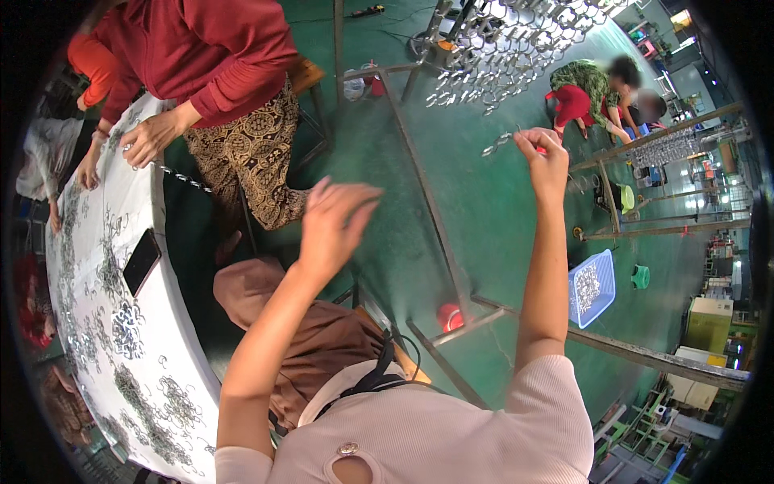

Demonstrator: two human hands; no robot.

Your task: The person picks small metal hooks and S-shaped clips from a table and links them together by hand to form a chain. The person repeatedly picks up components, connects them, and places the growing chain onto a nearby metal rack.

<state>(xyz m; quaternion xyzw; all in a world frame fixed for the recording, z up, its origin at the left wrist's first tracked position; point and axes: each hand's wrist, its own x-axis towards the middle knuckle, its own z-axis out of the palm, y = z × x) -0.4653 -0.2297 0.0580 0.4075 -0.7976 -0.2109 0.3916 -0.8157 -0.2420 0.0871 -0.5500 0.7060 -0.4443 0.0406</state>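
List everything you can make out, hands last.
table: one, white, left
metal pieces: many, silver, on table
phone: one, dark, on table
hanging chains: many, silver, upper right
short chain: one, silver, in right hand
metal frames: several, grey, centre, right
basket: one, blue, right floor
containers: at least two, red, central
boxes: several, brownish, far right
co-workers: several, varied clothes, left, upper right
left hand: one, bare, centre
right hand: one, bare, upper right

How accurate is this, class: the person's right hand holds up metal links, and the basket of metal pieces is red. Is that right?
The basket is blue, not red, as the head view shows; the person's right hand does hold up the metal links.
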